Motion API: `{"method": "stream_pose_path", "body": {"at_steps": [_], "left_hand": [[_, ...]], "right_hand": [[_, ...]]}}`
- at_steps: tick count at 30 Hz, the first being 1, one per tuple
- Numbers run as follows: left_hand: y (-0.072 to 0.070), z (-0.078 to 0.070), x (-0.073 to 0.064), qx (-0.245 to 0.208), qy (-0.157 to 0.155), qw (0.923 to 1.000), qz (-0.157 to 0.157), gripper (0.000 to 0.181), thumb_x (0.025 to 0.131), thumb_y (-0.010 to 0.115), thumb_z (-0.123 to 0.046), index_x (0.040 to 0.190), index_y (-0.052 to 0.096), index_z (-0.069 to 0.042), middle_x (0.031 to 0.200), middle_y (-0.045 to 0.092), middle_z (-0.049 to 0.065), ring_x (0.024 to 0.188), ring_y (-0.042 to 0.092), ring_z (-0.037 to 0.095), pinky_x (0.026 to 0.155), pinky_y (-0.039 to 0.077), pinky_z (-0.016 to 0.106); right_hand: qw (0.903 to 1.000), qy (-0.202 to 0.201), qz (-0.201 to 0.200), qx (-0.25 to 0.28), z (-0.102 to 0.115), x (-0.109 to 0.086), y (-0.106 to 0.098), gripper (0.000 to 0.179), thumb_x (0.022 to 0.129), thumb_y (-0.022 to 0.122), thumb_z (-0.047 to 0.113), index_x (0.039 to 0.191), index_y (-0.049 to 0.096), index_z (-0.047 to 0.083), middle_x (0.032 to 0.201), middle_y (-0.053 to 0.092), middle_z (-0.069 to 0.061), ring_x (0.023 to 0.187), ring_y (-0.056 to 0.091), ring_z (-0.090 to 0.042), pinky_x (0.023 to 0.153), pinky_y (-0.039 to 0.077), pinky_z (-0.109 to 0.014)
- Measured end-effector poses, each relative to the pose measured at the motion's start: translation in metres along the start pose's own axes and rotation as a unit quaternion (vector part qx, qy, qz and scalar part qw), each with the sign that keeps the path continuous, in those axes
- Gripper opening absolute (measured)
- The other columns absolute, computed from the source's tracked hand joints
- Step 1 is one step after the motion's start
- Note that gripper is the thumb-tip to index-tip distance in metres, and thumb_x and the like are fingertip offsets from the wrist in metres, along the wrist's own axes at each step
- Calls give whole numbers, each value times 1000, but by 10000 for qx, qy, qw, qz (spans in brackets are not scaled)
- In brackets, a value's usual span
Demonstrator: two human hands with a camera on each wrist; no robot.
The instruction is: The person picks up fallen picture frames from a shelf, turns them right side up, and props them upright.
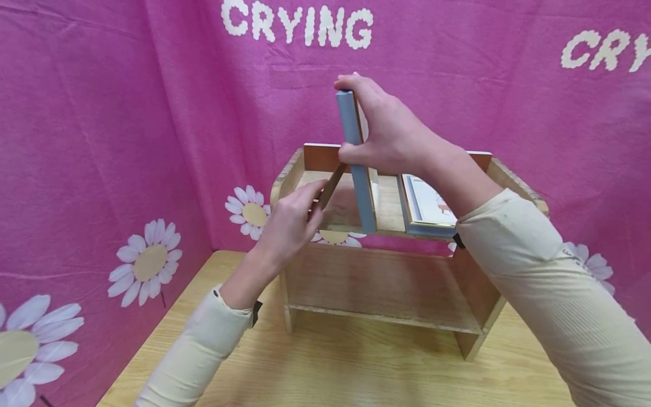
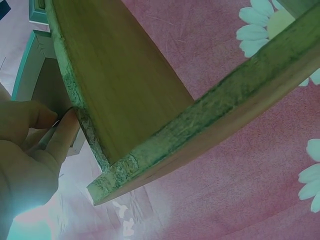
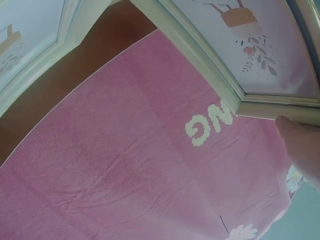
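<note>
The right hand [image 1: 391, 130] holds a blue-gray picture frame [image 1: 363, 198] with its thumb on one side and fingers over the top, and the left hand [image 1: 290, 226] pinches a thin brown flap [image 1: 331, 186] that sticks out from the frame's back. The frame stands nearly straight up at the middle of the wooden shelf's [image 1: 376, 282] top board; I can't tell if its bottom touches the wood. If the right hand let go too soon, the frame could tip over, because it is thin and tall. If the flap got pulled too hard, it might bend or snap. If the frame sits too near the shelf's front edge, it could slip off. A bump to the right could knock the other frame [image 1: 429, 203], on the right part of the shelf's top. I count two hands, two frames, one flap I can see, and one shelf with two flat boards. Under the shelf is one desk [image 1: 325, 367], and behind it hangs pink cloth [image 1: 280, 102] with one whole word [image 1: 297, 24] and one cut-off word [image 1: 605, 50].
</note>
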State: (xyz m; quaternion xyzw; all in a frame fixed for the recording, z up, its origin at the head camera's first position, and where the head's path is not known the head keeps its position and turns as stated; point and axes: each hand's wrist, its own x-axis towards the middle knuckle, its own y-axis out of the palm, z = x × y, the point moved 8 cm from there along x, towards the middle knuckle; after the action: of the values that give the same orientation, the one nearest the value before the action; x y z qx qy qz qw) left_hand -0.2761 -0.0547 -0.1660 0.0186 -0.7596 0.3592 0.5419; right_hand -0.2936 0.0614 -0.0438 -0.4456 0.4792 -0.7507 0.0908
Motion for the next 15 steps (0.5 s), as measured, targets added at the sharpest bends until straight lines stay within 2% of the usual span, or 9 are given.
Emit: {"method": "stream_pose_path", "body": {"at_steps": [10,15], "left_hand": [[0,4,-8,-148,-64,9999,-39,31,88,62,9,118,59,9,104,68,21,86,70,28,75,61,35],[0,5,-8,-212,10,9998,-55,30,87,62,10,117,60,9,103,69,21,86,69,27,77,61,34]], "right_hand": [[9987,-185,475,-29,6,8,8,78,77,71,11,147,37,4,148,43,-13,115,50,-26,102,42,-39],[9971,-17,727,203,4,6,6,79,78,72,7,149,37,11,147,45,-8,107,52,-25,96,44,-39]]}}
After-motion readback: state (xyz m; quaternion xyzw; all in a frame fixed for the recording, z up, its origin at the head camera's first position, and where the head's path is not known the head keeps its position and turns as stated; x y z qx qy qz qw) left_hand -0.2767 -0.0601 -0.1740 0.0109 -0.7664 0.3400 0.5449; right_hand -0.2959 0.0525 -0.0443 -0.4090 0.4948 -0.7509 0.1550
